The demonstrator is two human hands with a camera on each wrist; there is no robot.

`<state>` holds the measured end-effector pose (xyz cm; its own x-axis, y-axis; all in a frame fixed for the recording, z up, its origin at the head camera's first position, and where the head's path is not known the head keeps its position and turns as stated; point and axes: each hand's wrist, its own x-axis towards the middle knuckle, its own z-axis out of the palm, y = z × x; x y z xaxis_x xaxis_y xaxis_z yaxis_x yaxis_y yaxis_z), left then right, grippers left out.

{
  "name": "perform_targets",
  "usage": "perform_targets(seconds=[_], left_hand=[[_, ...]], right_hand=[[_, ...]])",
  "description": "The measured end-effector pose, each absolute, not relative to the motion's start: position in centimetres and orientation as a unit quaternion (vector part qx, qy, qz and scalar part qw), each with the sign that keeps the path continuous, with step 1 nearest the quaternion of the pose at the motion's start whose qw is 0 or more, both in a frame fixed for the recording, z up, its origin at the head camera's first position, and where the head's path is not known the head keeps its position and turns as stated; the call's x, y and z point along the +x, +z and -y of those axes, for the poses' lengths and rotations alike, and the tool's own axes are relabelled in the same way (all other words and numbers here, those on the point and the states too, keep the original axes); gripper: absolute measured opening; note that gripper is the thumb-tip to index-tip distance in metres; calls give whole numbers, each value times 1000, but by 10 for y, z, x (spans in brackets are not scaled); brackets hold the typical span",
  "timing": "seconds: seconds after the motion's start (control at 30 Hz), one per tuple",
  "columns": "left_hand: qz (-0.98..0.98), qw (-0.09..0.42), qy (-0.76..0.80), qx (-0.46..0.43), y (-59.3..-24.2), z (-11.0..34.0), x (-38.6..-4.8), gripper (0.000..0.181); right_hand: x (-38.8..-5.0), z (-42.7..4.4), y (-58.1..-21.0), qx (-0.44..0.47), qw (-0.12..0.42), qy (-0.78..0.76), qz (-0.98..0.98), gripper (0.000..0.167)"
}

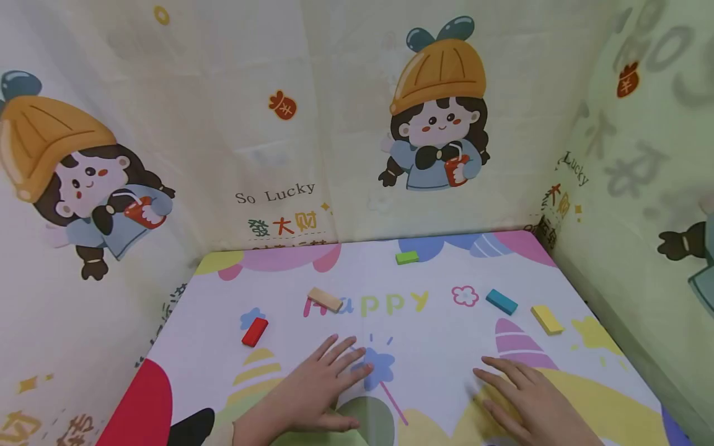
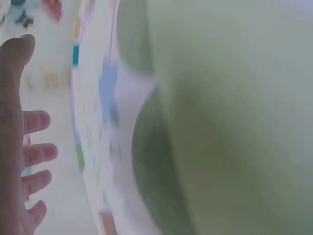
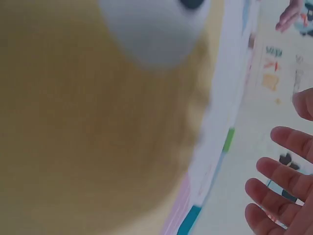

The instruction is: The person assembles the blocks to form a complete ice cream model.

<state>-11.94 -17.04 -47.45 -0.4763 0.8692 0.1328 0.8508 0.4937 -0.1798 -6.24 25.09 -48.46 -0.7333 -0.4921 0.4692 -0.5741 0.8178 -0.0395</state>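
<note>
Over the near middle of the table my left hand (image 1: 318, 390) is held with its fingers spread, holding nothing. My right hand (image 1: 532, 406) is at the near right, fingers extended and apart, also holding nothing. Small blocks lie scattered beyond the hands. A red block (image 1: 255, 332) and a plain wooden block (image 1: 325, 300) are on the left side. Far back lies a green block (image 1: 407, 257). To the right are a blue block (image 1: 501, 301) and a yellow block (image 1: 547, 319). In the right wrist view the green block (image 3: 228, 140) appears beyond the fingertips.
The table (image 1: 435, 347) has a printed cover with the word "Happy", stars and coloured shapes. Cream printed cloth (image 1: 346, 124) rises behind it and along both sides. At the near left, a red and black printed shape (image 1: 145, 402) shows on the cover.
</note>
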Motion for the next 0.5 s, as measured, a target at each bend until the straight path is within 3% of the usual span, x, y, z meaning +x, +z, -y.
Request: perform_targets(seconds=[0.23, 0.5], left_hand=[[908, 58, 7, -415, -475, 182, -175, 76], [930, 35, 28, -365, -489, 186, -200, 77]], right_hand=[[-92, -275, -485, 219, 217, 124, 943, 53], [-117, -295, -495, 146, 153, 176, 961, 45]])
